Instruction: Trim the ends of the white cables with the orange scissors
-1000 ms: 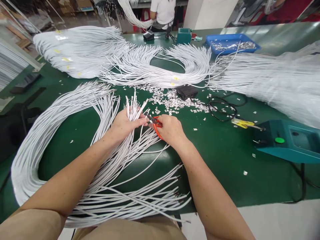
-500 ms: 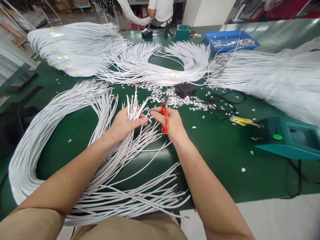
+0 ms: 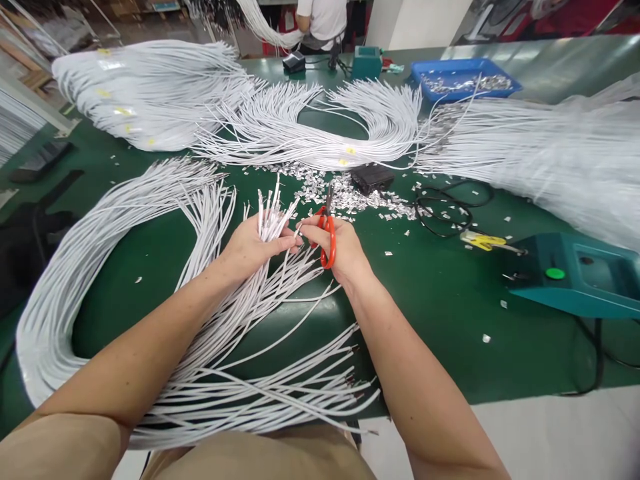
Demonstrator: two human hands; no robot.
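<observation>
My left hand [image 3: 257, 245] is closed round a bunch of white cables [image 3: 273, 217], whose cut ends stick up above the fingers. In my right hand [image 3: 340, 247] is a pair of red-handled scissors [image 3: 327, 240], blades pointing away from me. The thumb and forefinger of that hand meet at a single cable end beside the left fingertips; whether they pinch it is too small to tell. A large curved bundle of white cables [image 3: 55, 300] lies on the green table, and more loose cable ends [image 3: 280, 397] spread out near my body.
Small silvery scraps [image 3: 345, 197] are scattered round a black block [image 3: 371, 179]. Farther back lie more cable bundles [image 3: 320, 147] and a blue tray [image 3: 465, 97]. To the right are a teal machine [image 3: 575, 273], yellow-handled cutters [image 3: 483, 241] and a black cord [image 3: 445, 213]. A person [image 3: 323, 23] sits beyond.
My left hand and its bunch have shifted slightly to the right. My right hand has moved a little left, with the scissors still in it, so the fingertips are closer together.
</observation>
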